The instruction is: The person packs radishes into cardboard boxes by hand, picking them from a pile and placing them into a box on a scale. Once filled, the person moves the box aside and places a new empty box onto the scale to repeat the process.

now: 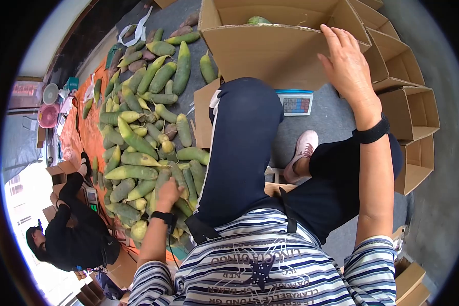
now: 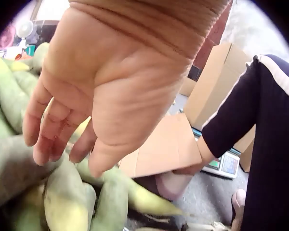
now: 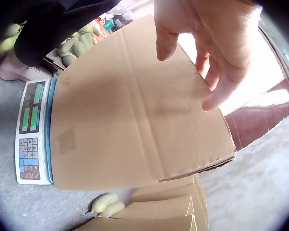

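My left hand (image 1: 169, 195) reaches down into a big pile of green radishes (image 1: 135, 159). Its fingers hang loosely bent, tips right at a green radish (image 2: 65, 197) in the left wrist view, with nothing gripped. The right hand (image 1: 346, 64) lies at the top edge of a cardboard box (image 1: 275, 56), fingers fairly straight over the rim and thumb apart from them, as the right wrist view also shows. Inside that box a green radish (image 1: 259, 20) is partly visible. Under the box stands a digital scale (image 3: 33, 132) with lit green displays.
More open cardboard boxes (image 1: 415, 115) line the right side. A loose cardboard flap (image 2: 164, 147) sticks out by my knee. Reddish-brown roots (image 1: 137, 65) lie among the radishes at the back. Another person (image 1: 81, 219) in black sits beyond the pile at the left.
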